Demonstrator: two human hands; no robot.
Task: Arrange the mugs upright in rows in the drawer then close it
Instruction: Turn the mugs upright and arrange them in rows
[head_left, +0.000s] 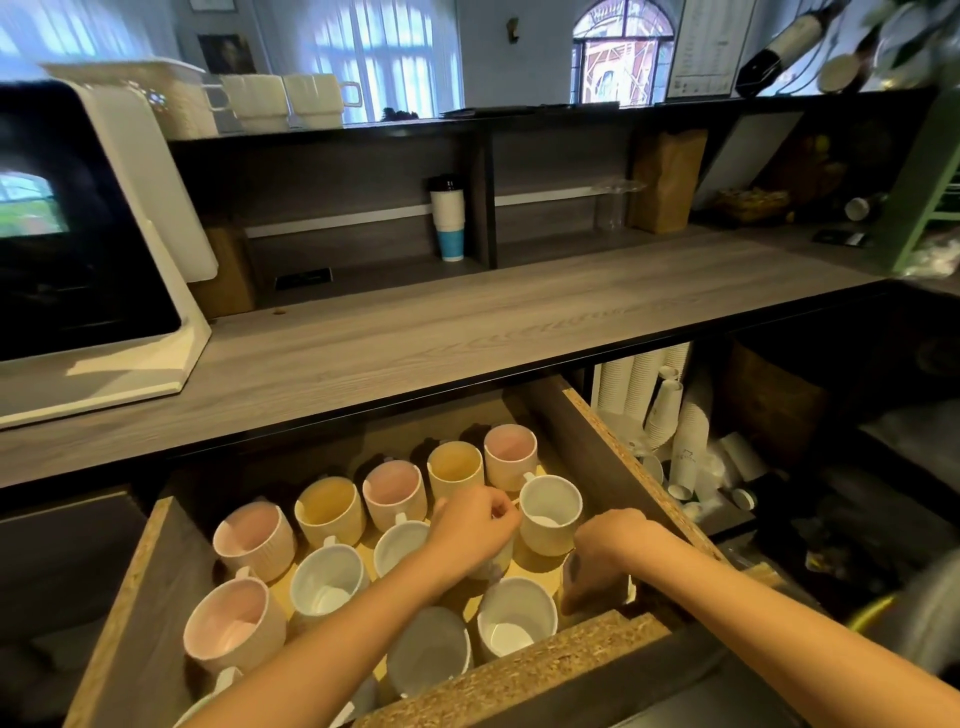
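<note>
Mugs (254, 535) stand upright in rows in the open drawer (613, 452), below the worktop (467, 322). My left hand (475, 525) is mid-drawer, its grip curled onto a white mug (491, 569). My right hand (608, 551) is down at the front right corner, and I can't tell its grip.

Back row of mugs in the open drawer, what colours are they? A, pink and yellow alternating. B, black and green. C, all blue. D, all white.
A: the back row in the drawer runs pink, yellow, pink, yellow, pink, while the white mugs sit nearer the front.
</note>
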